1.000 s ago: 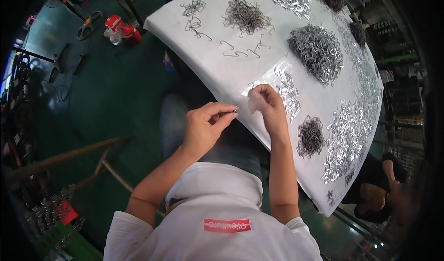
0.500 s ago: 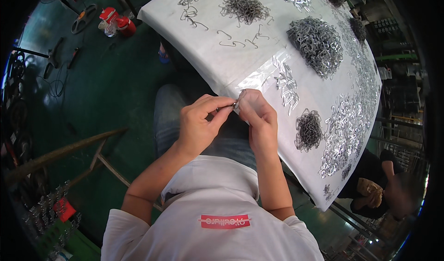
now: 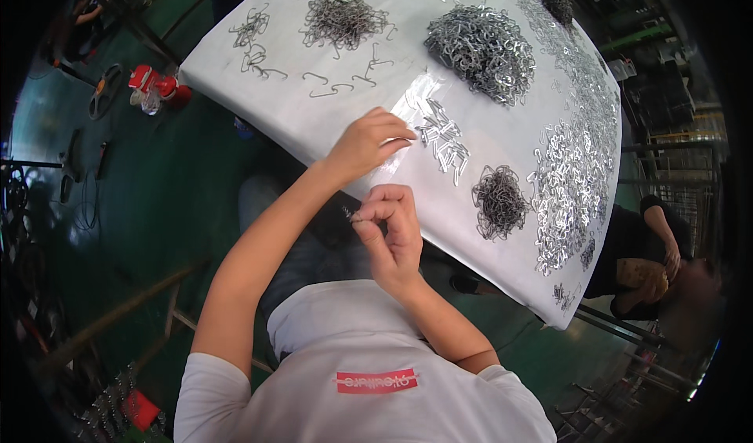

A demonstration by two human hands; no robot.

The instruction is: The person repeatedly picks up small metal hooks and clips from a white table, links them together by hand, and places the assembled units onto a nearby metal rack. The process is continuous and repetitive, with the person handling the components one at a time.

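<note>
My left hand reaches over the near table edge. Its fingers are stretched forward, thumb slightly apart, and no held thing shows. Just beyond its fingertips lies a loose group of small shiny flat metal pieces. Lower and nearer my body, my right hand pinches a small dark metal piece between thumb and forefinger. That piece juts out to the left over my lap, too small to make out its exact kind.
The white-covered table bears a dark wire-hook pile, a large grey clip pile, a smaller dark pile and a spread of shiny links. Another person works at the right. Red containers stand left.
My hands, together before, have parted. The left has gone forward over the table toward the shiny pieces; the right has drawn back and left with the small metal piece. The view has shifted.
</note>
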